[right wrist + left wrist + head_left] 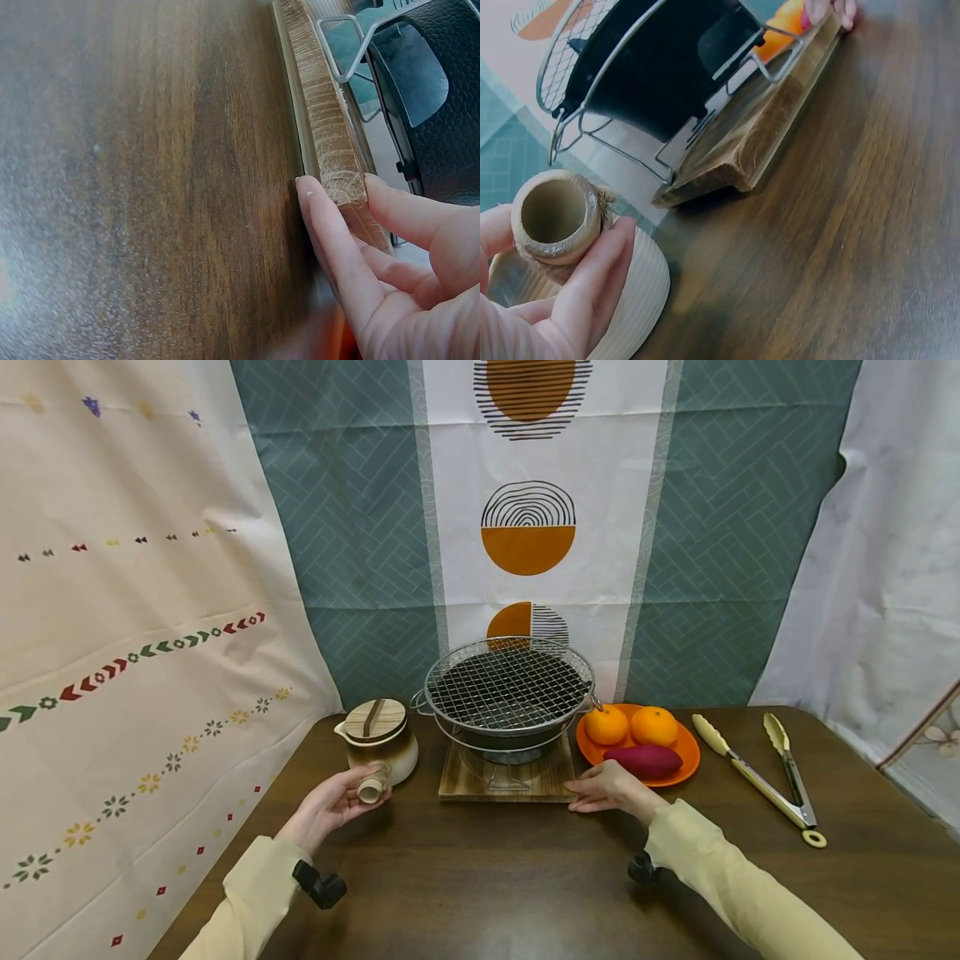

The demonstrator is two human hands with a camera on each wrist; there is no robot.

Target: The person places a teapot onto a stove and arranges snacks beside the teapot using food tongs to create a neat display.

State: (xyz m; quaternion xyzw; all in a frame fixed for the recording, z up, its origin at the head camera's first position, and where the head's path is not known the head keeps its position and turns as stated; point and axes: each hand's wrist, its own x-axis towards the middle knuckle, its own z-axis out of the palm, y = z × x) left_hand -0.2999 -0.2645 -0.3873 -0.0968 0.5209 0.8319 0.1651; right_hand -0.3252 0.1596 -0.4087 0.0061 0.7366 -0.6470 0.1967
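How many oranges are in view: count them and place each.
2: the left orange and right orange, side by side on the plate, behind the purple sweet potato in the head view.

- arms (258, 889) both stretched toward the table's (487, 877) back edge
- left hand (337, 806) off toward the left edge, fingers curled
- right hand (611, 789) in a proper thumb-and-fingers pinch
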